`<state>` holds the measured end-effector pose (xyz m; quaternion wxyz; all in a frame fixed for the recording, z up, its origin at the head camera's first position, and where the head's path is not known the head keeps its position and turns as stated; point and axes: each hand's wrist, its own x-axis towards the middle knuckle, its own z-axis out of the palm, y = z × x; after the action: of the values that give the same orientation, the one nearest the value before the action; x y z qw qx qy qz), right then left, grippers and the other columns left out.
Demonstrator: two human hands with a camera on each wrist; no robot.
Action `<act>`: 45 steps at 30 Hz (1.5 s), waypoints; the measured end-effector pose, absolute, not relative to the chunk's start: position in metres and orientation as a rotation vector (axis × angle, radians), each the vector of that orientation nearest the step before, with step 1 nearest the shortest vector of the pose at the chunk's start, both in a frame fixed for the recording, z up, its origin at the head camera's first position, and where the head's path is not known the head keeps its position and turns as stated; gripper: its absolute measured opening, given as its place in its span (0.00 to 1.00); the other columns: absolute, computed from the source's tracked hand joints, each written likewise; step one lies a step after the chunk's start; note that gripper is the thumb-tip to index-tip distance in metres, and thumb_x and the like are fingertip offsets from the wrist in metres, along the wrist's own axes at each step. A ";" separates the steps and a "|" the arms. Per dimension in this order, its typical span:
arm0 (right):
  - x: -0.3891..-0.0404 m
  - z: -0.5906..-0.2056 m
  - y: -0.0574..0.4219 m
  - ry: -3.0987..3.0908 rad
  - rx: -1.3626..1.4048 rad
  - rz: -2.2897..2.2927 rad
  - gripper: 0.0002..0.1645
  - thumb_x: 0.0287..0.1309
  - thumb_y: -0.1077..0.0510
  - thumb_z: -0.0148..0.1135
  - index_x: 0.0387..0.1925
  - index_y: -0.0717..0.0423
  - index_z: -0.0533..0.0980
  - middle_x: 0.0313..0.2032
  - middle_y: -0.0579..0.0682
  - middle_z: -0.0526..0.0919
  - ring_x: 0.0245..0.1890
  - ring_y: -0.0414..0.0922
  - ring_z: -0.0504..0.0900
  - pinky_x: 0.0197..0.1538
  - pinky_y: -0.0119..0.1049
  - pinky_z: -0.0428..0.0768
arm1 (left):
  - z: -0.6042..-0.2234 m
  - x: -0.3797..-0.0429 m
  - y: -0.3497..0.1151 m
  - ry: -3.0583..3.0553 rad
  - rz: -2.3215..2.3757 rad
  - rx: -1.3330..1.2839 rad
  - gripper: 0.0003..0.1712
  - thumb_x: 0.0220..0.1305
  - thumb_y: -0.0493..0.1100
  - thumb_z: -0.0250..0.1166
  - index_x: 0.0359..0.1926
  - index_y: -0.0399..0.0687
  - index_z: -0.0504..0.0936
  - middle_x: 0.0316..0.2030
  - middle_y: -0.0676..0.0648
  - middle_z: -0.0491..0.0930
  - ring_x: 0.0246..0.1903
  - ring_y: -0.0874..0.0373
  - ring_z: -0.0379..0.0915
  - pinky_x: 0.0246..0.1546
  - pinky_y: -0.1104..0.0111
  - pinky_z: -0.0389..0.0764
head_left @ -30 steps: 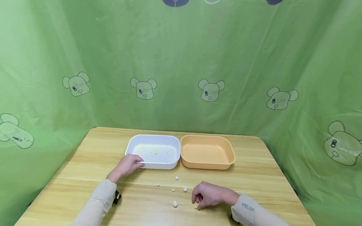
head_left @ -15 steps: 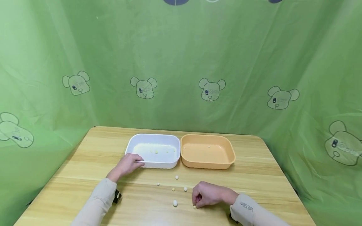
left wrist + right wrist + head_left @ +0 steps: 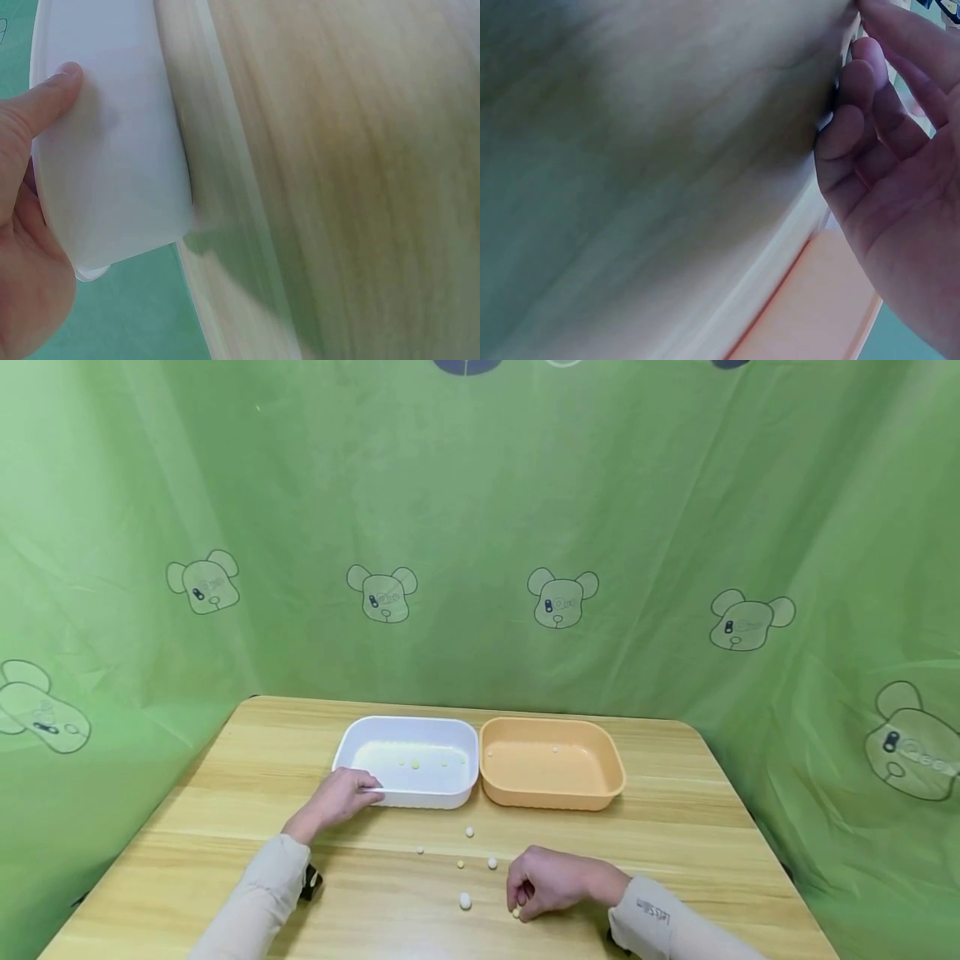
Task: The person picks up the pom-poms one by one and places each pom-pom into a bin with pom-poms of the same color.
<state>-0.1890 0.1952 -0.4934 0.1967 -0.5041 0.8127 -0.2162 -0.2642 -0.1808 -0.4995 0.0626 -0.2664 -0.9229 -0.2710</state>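
My left hand [image 3: 339, 795] grips the near-left rim of the white plastic bin [image 3: 431, 799]. In the left wrist view, the thumb [image 3: 56, 94] lies on the bin's outer wall while the other fingers go over the rim, mostly hidden. Low over the table front, my right hand [image 3: 553, 882] pinches a small yellow ball [image 3: 516, 912] between thumb and index finger at the tabletop. Its other fingers are curled in, as the right wrist view shows; the ball is hidden there. To its left lie white balls [image 3: 465, 901] and a yellow ball [image 3: 461, 864].
An orange bin [image 3: 551, 799] stands against the white bin's right side, with a few tiny pale balls inside. Several yellow balls [image 3: 416, 765] lie in the white bin. More white balls [image 3: 469, 832] rest on the wooden table [image 3: 675, 860]. A green curtain [image 3: 480, 652] surrounds the table.
My right thumb and index finger have come together on the small yellow ball, which has shifted slightly left. The left hand stays on the white bin's rim.
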 end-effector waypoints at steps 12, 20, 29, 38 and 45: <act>-0.197 -0.497 0.204 2.317 -1.309 -0.644 0.07 0.48 0.63 0.70 0.27 0.48 0.80 0.22 0.31 0.73 0.23 0.25 0.71 0.26 0.23 0.74 | -0.501 -0.265 -0.180 -2.813 -0.840 -0.779 0.03 0.57 0.45 0.68 0.28 0.56 0.86 0.26 0.62 0.81 0.25 0.69 0.72 0.31 0.70 0.73; -0.204 -0.498 0.212 2.333 -1.192 -0.729 0.09 0.48 0.64 0.68 0.28 0.47 0.80 0.23 0.33 0.75 0.23 0.27 0.73 0.27 0.26 0.76 | -0.501 -0.265 -0.181 -2.800 -0.842 -0.786 0.03 0.57 0.45 0.68 0.28 0.57 0.86 0.26 0.62 0.81 0.25 0.69 0.72 0.31 0.70 0.72; -0.213 -0.492 0.217 2.331 -1.094 -0.837 0.08 0.48 0.65 0.68 0.28 0.48 0.80 0.22 0.35 0.77 0.22 0.29 0.73 0.27 0.27 0.76 | -0.501 -0.265 -0.180 -2.823 -0.850 -0.771 0.02 0.57 0.45 0.68 0.29 0.57 0.86 0.26 0.62 0.81 0.26 0.68 0.72 0.32 0.70 0.73; -0.223 -0.478 0.215 2.389 -1.149 -0.875 0.07 0.48 0.65 0.65 0.27 0.50 0.78 0.22 0.36 0.77 0.22 0.31 0.74 0.26 0.29 0.76 | -0.503 -0.266 -0.181 -2.810 -0.838 -0.783 0.02 0.57 0.45 0.68 0.29 0.56 0.86 0.27 0.62 0.81 0.27 0.68 0.73 0.34 0.69 0.73; -0.232 -0.468 0.209 2.436 -1.157 -0.908 0.04 0.50 0.65 0.64 0.26 0.53 0.78 0.22 0.37 0.76 0.22 0.32 0.73 0.27 0.29 0.76 | -0.503 -0.267 -0.182 -2.797 -0.840 -0.788 0.02 0.57 0.45 0.68 0.29 0.57 0.86 0.26 0.62 0.81 0.27 0.67 0.74 0.34 0.68 0.74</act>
<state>-0.2319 0.2093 -0.4677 0.1474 -0.4023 0.8467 -0.3155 -0.2667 -0.1819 -0.5030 0.0582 -0.2599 -0.9232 -0.2772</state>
